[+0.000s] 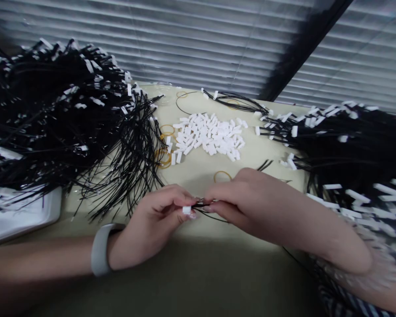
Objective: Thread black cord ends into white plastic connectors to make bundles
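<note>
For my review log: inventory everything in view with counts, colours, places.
Table: one, pale yellow, centre
Blinds: two, grey, rear
Post: one, black, rear
Wire heaps: two, black and white, left and right
Loose connectors: many, white, centre
Wire bundle: one, black, rear
Rubber bands: several, yellow, on table
Tray: one, white, left
Held connector: one, white, left fingers
Held wires: several, black, centre
Wristband: one, grey, lower left
Frilly band: one, pale, lower right
Striped cloth: one, dark, lower right
Left hand: one, bare, centre
Right hand: one, bare, centre
</note>
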`<action>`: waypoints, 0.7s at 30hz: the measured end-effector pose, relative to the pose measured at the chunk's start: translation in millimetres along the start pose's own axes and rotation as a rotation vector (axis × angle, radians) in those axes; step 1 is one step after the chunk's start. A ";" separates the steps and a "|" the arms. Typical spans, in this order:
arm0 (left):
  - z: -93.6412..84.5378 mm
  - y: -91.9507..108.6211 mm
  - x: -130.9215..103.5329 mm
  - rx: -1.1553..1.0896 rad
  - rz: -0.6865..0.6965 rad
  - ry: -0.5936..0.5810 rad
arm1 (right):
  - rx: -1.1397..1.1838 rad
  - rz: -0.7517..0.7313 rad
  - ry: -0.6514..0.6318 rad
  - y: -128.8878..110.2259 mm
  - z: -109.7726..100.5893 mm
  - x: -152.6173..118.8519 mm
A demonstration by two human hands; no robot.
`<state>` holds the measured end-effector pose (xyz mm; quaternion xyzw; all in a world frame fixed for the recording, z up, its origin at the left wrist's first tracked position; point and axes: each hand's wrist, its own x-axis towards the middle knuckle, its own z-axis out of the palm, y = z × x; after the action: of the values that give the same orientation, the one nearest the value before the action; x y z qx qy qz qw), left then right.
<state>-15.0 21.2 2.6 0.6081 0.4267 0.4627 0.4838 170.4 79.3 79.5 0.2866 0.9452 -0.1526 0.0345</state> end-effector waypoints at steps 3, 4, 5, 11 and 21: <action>0.1 0.8 0.5 0.006 -0.020 -0.002 | -0.037 -0.025 0.008 -1.6 1.6 1.2; 0.1 1.0 0.8 0.007 -0.029 -0.002 | -0.047 -0.021 0.020 -1.9 1.8 1.5; 0.2 1.2 0.9 0.007 -0.035 -0.003 | -0.049 -0.021 0.029 -2.1 1.9 1.7; 0.4 1.2 2.2 -0.002 -0.053 0.002 | -0.133 -0.085 0.052 -3.8 4.5 0.5; -1.2 8.0 6.9 0.068 -0.163 -0.012 | -0.398 -0.116 0.225 -10.9 11.1 3.9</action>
<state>-14.1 26.7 11.6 0.5904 0.4873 0.4033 0.5012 160.9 69.4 71.3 0.2346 0.9694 0.0677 -0.0243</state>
